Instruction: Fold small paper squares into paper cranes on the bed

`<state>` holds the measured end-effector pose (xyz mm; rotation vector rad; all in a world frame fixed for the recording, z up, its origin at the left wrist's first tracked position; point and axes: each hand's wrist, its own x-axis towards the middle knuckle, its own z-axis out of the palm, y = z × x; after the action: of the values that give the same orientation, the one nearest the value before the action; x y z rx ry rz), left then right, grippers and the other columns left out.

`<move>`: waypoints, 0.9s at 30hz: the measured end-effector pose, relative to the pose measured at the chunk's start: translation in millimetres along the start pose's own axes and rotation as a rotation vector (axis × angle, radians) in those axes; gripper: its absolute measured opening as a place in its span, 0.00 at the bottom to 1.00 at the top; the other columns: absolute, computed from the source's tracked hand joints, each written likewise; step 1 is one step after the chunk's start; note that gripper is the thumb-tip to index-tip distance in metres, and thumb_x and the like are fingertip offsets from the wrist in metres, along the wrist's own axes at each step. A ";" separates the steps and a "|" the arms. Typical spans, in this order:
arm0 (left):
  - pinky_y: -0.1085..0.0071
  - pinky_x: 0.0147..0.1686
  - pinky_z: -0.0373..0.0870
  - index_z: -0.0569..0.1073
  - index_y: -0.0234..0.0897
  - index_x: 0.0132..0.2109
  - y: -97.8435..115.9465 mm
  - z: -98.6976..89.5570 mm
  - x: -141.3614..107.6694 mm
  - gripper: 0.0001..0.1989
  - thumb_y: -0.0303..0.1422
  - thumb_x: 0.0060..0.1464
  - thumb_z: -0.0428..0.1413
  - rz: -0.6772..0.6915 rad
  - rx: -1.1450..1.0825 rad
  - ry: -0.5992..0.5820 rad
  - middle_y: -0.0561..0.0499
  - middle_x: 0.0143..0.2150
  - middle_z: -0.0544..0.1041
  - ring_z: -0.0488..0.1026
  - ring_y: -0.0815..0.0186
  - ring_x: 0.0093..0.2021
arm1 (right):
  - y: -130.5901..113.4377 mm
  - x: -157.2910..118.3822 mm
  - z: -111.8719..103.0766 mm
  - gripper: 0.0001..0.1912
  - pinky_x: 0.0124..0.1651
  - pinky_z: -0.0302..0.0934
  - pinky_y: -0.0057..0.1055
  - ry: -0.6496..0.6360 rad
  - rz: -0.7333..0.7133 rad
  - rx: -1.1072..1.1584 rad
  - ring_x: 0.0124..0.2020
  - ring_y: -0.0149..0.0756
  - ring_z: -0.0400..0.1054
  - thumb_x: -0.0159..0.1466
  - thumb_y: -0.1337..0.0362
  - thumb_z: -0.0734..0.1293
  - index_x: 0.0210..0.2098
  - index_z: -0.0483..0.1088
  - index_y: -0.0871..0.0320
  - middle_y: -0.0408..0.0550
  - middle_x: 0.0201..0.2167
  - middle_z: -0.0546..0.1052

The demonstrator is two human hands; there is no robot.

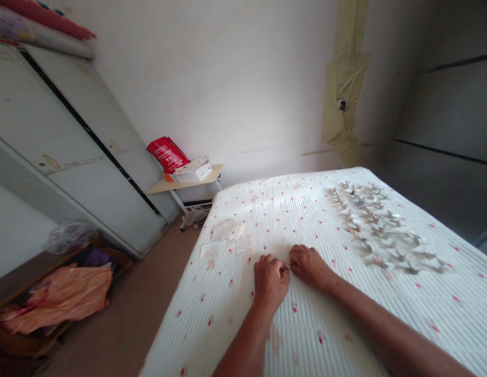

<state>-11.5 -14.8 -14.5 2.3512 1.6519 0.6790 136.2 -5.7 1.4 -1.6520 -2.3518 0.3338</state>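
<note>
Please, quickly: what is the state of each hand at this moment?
Left hand: closed, pinching a small thin item; too small to tell what it is.
Right hand: closed, holding the same item.

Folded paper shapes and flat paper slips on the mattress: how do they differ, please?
The folded paper shapes are many, crowded in a wide patch on the right; the flat paper slips are few, on the left. The shapes stand raised and look grey-brown; the slips lie flat and look pale. Both rest on the quilted mattress.
</note>
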 end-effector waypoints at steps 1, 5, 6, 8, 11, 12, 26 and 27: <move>0.67 0.38 0.56 0.72 0.38 0.29 0.3 0.2 -0.1 0.03 0.28 0.48 0.54 -0.006 0.005 0.003 0.51 0.33 0.72 0.65 0.63 0.40 | -0.7 1.4 -1.2 0.09 0.37 0.49 0.30 -0.020 0.007 -0.005 0.40 0.36 0.63 0.59 0.70 0.58 0.27 0.69 0.61 0.49 0.35 0.71; 0.68 0.38 0.56 0.71 0.38 0.29 1.9 0.7 0.3 0.03 0.29 0.49 0.53 -0.030 0.028 0.004 0.51 0.33 0.72 0.65 0.64 0.39 | -4.2 7.5 -5.6 0.10 0.36 0.50 0.30 -0.087 0.063 -0.037 0.40 0.38 0.64 0.57 0.70 0.58 0.28 0.70 0.61 0.51 0.36 0.71; 0.68 0.38 0.56 0.71 0.38 0.29 2.4 0.6 0.6 0.02 0.29 0.48 0.53 -0.039 0.034 0.002 0.51 0.33 0.72 0.65 0.64 0.39 | -5.2 8.9 -6.6 0.10 0.36 0.51 0.30 -0.095 0.080 -0.042 0.39 0.38 0.64 0.57 0.70 0.58 0.28 0.70 0.61 0.51 0.36 0.71; 0.68 0.38 0.56 0.70 0.38 0.29 3.6 0.1 1.3 0.02 0.28 0.48 0.54 -0.059 0.039 -0.004 0.51 0.33 0.72 0.65 0.64 0.39 | -6.8 10.8 -8.0 0.10 0.36 0.51 0.31 -0.102 0.105 -0.043 0.39 0.39 0.65 0.56 0.71 0.58 0.28 0.71 0.62 0.52 0.35 0.71; 0.68 0.39 0.57 0.69 0.38 0.29 5.8 -1.6 2.6 0.01 0.28 0.47 0.54 -0.112 0.023 -0.012 0.51 0.33 0.72 0.66 0.64 0.39 | -7.3 12.1 -8.9 0.09 0.35 0.52 0.31 -0.103 0.125 -0.029 0.38 0.39 0.65 0.54 0.71 0.59 0.27 0.71 0.62 0.52 0.35 0.71; 0.69 0.39 0.57 0.69 0.38 0.30 6.6 -2.3 3.3 0.01 0.28 0.47 0.54 -0.132 0.012 -0.015 0.52 0.33 0.72 0.66 0.65 0.38 | -6.9 12.1 -8.9 0.08 0.35 0.52 0.30 -0.103 0.131 -0.021 0.37 0.38 0.65 0.53 0.72 0.59 0.26 0.71 0.61 0.52 0.34 0.71; 0.70 0.38 0.58 0.68 0.38 0.31 7.6 -3.9 10.2 0.05 0.27 0.44 0.56 -0.218 -0.004 -0.066 0.54 0.34 0.73 0.67 0.66 0.38 | 8.9 14.6 -0.3 0.05 0.29 0.51 0.22 -0.058 0.197 0.199 0.29 0.28 0.64 0.48 0.73 0.63 0.25 0.69 0.60 0.45 0.30 0.71; 0.70 0.38 0.58 0.68 0.38 0.31 7.6 -3.7 10.2 0.05 0.27 0.44 0.56 -0.216 -0.002 -0.067 0.54 0.34 0.73 0.67 0.66 0.38 | 8.0 14.2 -0.1 0.04 0.29 0.51 0.23 -0.056 0.201 0.203 0.29 0.29 0.64 0.48 0.72 0.64 0.25 0.69 0.60 0.45 0.29 0.71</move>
<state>-4.0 -8.5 -5.6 2.1268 1.8383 0.5538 138.6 10.4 -0.1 -1.8020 -2.1110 0.6428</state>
